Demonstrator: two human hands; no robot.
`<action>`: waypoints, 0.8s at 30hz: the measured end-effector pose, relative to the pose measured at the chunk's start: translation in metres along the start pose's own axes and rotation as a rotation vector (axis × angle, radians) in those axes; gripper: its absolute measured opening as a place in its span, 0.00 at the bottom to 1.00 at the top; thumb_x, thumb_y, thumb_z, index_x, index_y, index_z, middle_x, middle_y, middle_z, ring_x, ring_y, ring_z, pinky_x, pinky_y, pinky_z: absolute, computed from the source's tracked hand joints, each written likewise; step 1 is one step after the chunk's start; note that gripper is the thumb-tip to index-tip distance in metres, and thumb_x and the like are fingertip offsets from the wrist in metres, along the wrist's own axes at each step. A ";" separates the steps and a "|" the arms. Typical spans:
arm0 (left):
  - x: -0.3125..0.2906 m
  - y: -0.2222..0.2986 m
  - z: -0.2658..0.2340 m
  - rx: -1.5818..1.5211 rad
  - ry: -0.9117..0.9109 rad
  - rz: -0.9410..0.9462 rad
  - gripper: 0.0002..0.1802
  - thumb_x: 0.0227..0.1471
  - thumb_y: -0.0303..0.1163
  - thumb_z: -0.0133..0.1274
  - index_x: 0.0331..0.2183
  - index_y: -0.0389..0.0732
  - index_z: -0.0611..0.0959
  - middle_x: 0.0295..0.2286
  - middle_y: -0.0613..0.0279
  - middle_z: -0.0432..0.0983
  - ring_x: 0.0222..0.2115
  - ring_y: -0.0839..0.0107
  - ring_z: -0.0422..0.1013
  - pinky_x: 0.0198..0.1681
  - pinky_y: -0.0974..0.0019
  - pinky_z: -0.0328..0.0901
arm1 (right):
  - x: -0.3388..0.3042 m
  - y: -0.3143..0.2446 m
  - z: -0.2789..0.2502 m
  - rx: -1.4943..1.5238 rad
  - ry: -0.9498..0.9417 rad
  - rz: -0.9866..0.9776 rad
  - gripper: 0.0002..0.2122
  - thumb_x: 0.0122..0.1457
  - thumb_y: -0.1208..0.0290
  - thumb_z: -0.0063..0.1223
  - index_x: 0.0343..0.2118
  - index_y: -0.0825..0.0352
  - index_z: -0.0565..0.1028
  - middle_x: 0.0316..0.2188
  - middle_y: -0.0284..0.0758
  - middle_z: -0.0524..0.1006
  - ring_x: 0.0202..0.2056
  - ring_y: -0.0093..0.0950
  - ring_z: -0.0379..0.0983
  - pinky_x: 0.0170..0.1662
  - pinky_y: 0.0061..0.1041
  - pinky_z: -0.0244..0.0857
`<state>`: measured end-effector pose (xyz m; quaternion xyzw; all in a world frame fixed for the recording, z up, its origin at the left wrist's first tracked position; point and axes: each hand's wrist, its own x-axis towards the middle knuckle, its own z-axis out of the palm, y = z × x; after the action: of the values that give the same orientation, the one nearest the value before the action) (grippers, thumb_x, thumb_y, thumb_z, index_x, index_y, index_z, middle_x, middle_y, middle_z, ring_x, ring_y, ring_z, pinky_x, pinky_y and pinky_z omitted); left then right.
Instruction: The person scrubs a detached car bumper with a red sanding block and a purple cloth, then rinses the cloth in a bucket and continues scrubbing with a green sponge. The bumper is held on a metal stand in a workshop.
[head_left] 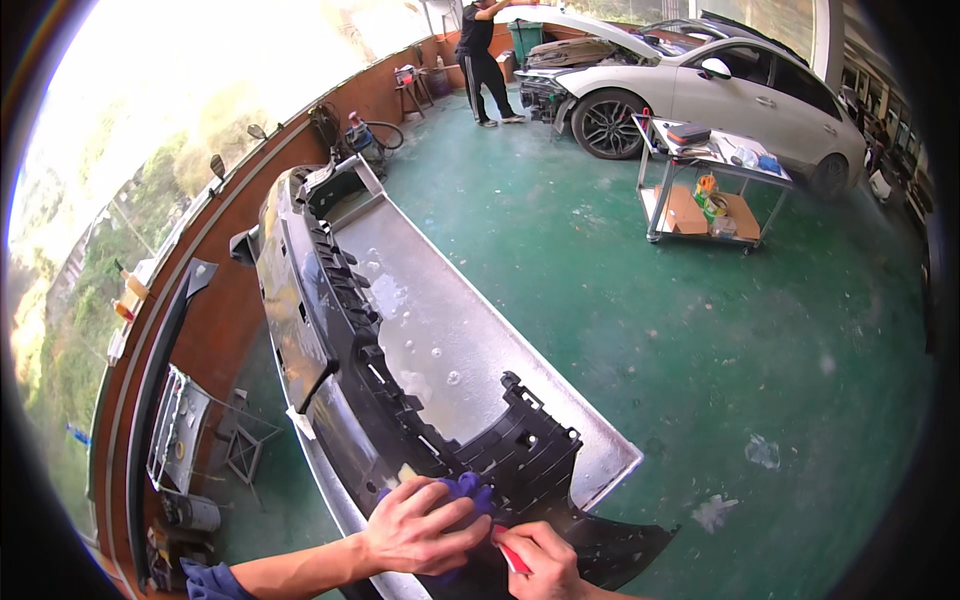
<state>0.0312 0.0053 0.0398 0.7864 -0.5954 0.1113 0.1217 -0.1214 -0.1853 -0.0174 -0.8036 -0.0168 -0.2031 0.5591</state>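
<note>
A dark car bumper lies lengthwise over a long pale metal tray, its black clipped edge facing right. At its near end my left hand is closed on a crumpled purple cloth, pressing it to the bumper. A small pale yellow piece shows beside those fingers; its kind is unclear. Just to the right, my right hand grips a red-handled tool. Its tip points at the left hand and is hidden there.
A person stands by a white car with its hood raised. A wheeled cart carries tools and boxes. Along the left wall are a metal stand, a bucket and a vacuum cleaner. The floor is green.
</note>
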 end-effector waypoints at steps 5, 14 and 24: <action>0.011 0.001 0.001 -0.004 -0.036 0.013 0.22 0.41 0.48 0.71 0.40 0.55 0.84 0.41 0.72 0.77 0.41 0.66 0.75 0.44 0.58 0.71 | 0.006 -0.004 0.002 0.021 -0.003 0.041 0.07 0.61 0.86 0.64 0.41 0.73 0.84 0.37 0.46 0.81 0.38 0.49 0.82 0.40 0.41 0.78; 0.000 -0.033 -0.009 -0.100 0.085 -0.120 0.27 0.32 0.44 0.65 0.41 0.49 0.92 0.38 0.65 0.84 0.38 0.58 0.78 0.41 0.55 0.72 | 0.030 0.015 0.018 0.017 0.050 -0.113 0.16 0.51 0.87 0.67 0.44 0.70 0.85 0.37 0.42 0.82 0.36 0.45 0.83 0.40 0.37 0.79; 0.004 -0.036 0.002 -0.110 0.156 -0.083 0.28 0.31 0.43 0.64 0.41 0.48 0.92 0.38 0.65 0.85 0.37 0.57 0.77 0.39 0.54 0.71 | 0.032 0.021 0.017 -0.027 0.019 -0.132 0.18 0.47 0.89 0.67 0.43 0.71 0.84 0.40 0.43 0.82 0.37 0.43 0.83 0.40 0.35 0.80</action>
<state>0.0672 0.0106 0.0370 0.7915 -0.5560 0.1344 0.2152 -0.0813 -0.1847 -0.0297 -0.8063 -0.0619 -0.2473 0.5337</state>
